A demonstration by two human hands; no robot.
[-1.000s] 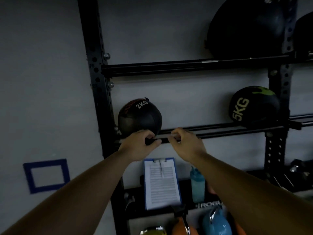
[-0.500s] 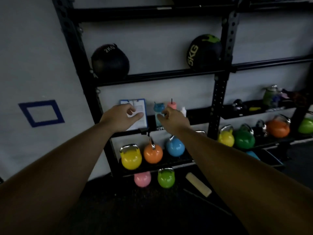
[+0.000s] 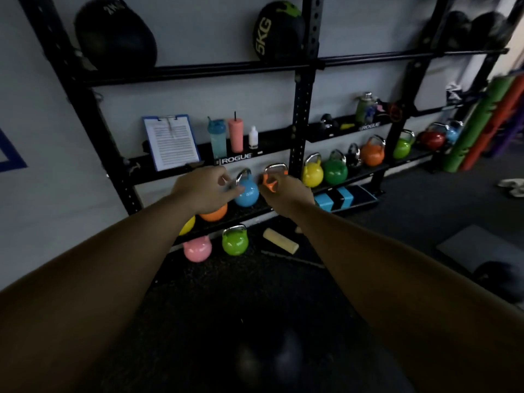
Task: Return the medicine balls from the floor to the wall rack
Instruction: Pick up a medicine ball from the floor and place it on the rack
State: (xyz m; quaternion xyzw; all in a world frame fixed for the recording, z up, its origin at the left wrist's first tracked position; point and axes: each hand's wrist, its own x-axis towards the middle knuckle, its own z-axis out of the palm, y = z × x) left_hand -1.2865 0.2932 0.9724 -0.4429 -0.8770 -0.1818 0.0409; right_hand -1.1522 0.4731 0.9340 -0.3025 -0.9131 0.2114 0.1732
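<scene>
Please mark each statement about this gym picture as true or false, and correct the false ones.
1. A black ball marked 5KG sits on the wall rack. True.
2. The left hand is holding a medicine ball. False: it is empty, raised in front of the kettlebell shelf.
3. The clipboard leans on the shelf to the left of the teal bottle. True.
4. The pink kettlebell stands on the shelf beside the clipboard. False: it is on the floor, next to a green kettlebell.
5. The right hand is empty. True.
6. A dark ball lies on the floor at the right. True.
</scene>
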